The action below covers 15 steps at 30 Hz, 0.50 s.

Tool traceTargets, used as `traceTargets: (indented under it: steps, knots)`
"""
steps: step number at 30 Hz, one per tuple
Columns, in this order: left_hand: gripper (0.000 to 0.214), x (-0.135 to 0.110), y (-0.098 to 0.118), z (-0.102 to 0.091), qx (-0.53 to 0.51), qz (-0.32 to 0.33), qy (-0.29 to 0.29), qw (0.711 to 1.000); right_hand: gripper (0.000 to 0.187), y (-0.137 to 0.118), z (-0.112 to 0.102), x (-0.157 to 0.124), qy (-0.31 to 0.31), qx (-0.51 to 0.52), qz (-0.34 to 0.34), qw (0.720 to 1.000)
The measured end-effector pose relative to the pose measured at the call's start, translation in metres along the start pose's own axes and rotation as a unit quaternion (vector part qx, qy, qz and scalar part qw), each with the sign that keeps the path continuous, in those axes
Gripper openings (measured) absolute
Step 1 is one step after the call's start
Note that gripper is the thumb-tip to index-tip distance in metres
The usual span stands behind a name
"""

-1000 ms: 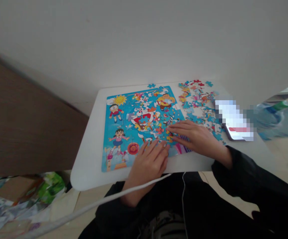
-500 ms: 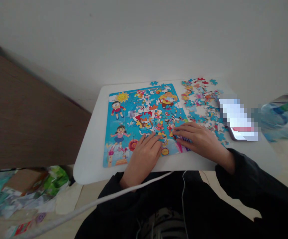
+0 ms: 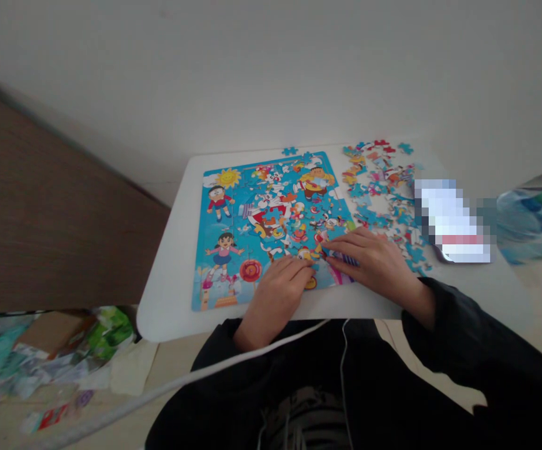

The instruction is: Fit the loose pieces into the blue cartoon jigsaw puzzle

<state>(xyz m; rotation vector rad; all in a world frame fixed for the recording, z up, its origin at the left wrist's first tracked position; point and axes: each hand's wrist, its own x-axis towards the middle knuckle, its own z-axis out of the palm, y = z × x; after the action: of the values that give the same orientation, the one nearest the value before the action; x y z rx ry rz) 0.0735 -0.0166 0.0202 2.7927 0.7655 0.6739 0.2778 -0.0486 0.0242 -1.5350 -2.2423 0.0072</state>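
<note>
The left hand (image 3: 275,299) and right hand (image 3: 376,265) lie flat and open, close together, on the jigsaw puzzle (image 3: 226,215), with loose pieces (image 3: 376,194) just past the right hand.

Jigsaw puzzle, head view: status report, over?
Left hand, right hand on cartoon jigsaw puzzle, lower right area; any held piece hidden. Loose pieces to its right. Blurred phone beyond them.

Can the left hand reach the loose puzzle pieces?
Probably, but not directly: the left hand rests on the puzzle, and the right hand lies between it and the loose pieces, so it would likely cross over.
</note>
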Motion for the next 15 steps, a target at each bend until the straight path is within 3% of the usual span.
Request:
traceTargets:
  steps: [5, 11, 15]
  knots:
    - [0.013, 0.0, 0.0033, -0.0003, -0.01, -0.034, 0.0, 0.999, 0.027, 0.0004, -0.0001, 0.0003, -0.008, 0.0, -0.022, 1.0]
    - [0.023, 0.0004, 0.0023, 0.003, 0.064, -0.079, 0.042, 0.994, 0.031, 0.0025, -0.0027, 0.001, -0.003, 0.016, -0.026, 1.0]
    - [0.015, 0.0009, -0.0017, 0.0019, 0.036, -0.079, 0.03, 0.996, 0.033, 0.0051, -0.0024, 0.0008, -0.018, 0.024, -0.032, 0.999]
